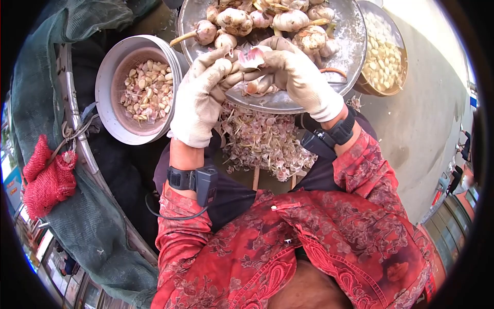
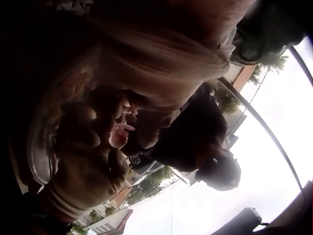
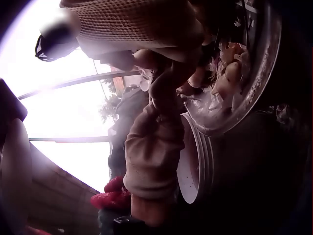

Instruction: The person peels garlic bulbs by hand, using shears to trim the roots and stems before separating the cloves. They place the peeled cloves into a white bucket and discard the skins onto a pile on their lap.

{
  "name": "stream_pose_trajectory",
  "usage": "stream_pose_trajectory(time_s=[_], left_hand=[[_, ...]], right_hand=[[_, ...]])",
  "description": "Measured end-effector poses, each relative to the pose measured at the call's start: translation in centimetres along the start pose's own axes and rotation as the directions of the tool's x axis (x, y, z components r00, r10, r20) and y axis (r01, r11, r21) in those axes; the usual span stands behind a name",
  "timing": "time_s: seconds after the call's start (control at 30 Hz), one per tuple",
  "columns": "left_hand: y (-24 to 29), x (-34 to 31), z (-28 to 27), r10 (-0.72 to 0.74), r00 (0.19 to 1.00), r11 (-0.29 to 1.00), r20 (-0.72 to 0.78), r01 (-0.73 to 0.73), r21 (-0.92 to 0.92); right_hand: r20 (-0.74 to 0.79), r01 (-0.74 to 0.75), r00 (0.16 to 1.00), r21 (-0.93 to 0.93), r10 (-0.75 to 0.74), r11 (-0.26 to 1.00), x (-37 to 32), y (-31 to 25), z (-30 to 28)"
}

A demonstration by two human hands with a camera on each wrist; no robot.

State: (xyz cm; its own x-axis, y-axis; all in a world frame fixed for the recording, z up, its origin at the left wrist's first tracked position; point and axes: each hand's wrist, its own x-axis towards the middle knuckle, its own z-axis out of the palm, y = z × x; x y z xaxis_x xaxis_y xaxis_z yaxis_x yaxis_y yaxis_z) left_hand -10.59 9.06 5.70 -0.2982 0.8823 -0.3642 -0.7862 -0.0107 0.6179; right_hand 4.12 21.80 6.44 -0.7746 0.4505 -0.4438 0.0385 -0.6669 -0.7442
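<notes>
Both hands wear pale knit gloves and meet over the front of a round metal tray (image 1: 355, 56). The left hand (image 1: 198, 95) and the right hand (image 1: 303, 77) hold a garlic piece with pink and white skin (image 1: 251, 57) between their curled fingers. In the left wrist view this garlic piece (image 2: 118, 137) shows at the fingertips; the glove covers much of it in the right wrist view. Whole garlic bulbs (image 1: 290, 20) with stems are heaped on the tray just beyond the fingers. Some loose cloves (image 1: 260, 86) lie on the tray under the hands.
Left of the tray, a white bucket (image 1: 105, 103) holds a pink strainer (image 1: 126, 105) with cloves (image 1: 149, 85). Peeled cloves (image 1: 383, 67) fill a container at the right. Shed garlic skins (image 1: 267, 136) lie heaped below the tray. Another person (image 2: 195, 137) stands across in the left wrist view.
</notes>
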Motion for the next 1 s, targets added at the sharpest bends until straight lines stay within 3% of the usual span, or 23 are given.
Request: stream_pose_trajectory(time_s=[0.07, 0.13, 0.17, 0.2, 0.23, 0.27, 0.37, 0.43, 0.5, 0.57, 0.6, 0.67, 0.7, 0.73, 0.8, 0.9, 1.0], left_hand=[[0.1, 0.1, 0.1, 0.034, 0.998, 0.985, -0.047, -0.025, 0.169], [0.1, 0.0, 0.8, 0.042, 0.997, 0.978, -0.071, -0.027, 0.206], [0.5, -0.3, 1.4, 0.056, 0.992, 0.930, -0.111, -0.011, 0.368], [0.6, -0.5, 1.7, 0.075, 0.986, 0.856, -0.147, 0.012, 0.518], [0.4, -0.4, 1.6, 0.072, 0.987, 0.856, -0.145, 0.014, 0.517], [0.0, -0.4, 1.3, 0.103, 0.991, 0.863, -0.082, -0.048, 0.502], [-0.6, -0.2, 1.1, 0.178, 0.984, 0.814, -0.001, -0.146, 0.562], [-1.0, -0.1, 0.3, 0.232, 0.962, 0.653, 0.141, -0.262, 0.710], [-1.7, 0.1, -0.3, 0.260, 0.951, 0.651, 0.166, -0.299, 0.697], [-1.8, 0.3, -0.9, 0.292, 0.903, 0.316, 0.314, -0.401, 0.860], [-1.7, -0.1, -0.2, 0.236, 0.942, 0.419, 0.240, -0.322, 0.849], [-1.7, 0.0, -0.9, 0.248, 0.896, 0.244, 0.369, -0.426, 0.871], [-1.7, -0.2, -0.9, 0.252, 0.878, 0.222, 0.406, -0.461, 0.859], [-1.9, -0.4, -0.7, 0.272, 0.894, 0.300, 0.356, -0.430, 0.851], [-1.6, -0.5, -0.7, 0.219, 0.900, 0.327, 0.377, -0.432, 0.841], [-1.5, -0.6, -1.1, 0.224, 0.847, 0.220, 0.481, -0.525, 0.822], [-1.7, -0.6, -1.8, 0.176, 0.864, 0.197, 0.471, -0.500, 0.843]], right_hand=[[0.041, 0.031, 0.999, 0.016, -0.032, 0.999, 0.0, 0.5, -0.2], [0.138, 0.069, 0.988, -0.006, -0.067, 0.998, 0.0, 0.7, -0.6], [0.137, 0.069, 0.988, -0.006, -0.067, 0.998, 0.0, 0.6, -0.6], [0.162, -0.004, 0.987, 0.021, 0.001, 1.000, 0.1, 0.5, -0.6], [0.187, -0.078, 0.980, 0.047, 0.068, 0.996, 0.1, 0.4, -0.6], [0.103, -0.076, 0.992, 0.033, 0.073, 0.997, -0.1, 0.5, 0.1], [-0.002, -0.059, 0.998, -0.304, 0.061, 0.951, -0.1, 0.7, 0.2], [-0.046, -0.077, 0.997, -0.361, 0.064, 0.929, 0.1, 1.0, 0.5], [-0.084, -0.083, 0.995, -0.399, 0.054, 0.913, 0.1, 1.4, 0.7], [-0.074, -0.099, 0.994, -0.433, 0.074, 0.896, 0.1, 1.1, 0.8], [-0.063, -0.114, 0.993, -0.466, 0.095, 0.877, 0.1, 1.1, 0.9], [-0.037, -0.110, 0.994, -0.459, 0.104, 0.882, 0.1, 1.4, 0.5], [-0.049, -0.119, 0.993, -0.416, 0.109, 0.901, -0.1, 1.1, 0.7], [-0.035, -0.129, 0.991, -0.427, 0.126, 0.895, -0.3, 0.6, 0.9], [0.019, -0.148, 0.986, -0.378, 0.167, 0.914, -0.3, 0.5, 0.1], [0.041, -0.188, 0.974, -0.386, 0.221, 0.903, -0.3, 0.3, -0.3], [0.007, -0.210, 0.972, -0.419, 0.234, 0.884, -0.7, 0.0, 0.1]])
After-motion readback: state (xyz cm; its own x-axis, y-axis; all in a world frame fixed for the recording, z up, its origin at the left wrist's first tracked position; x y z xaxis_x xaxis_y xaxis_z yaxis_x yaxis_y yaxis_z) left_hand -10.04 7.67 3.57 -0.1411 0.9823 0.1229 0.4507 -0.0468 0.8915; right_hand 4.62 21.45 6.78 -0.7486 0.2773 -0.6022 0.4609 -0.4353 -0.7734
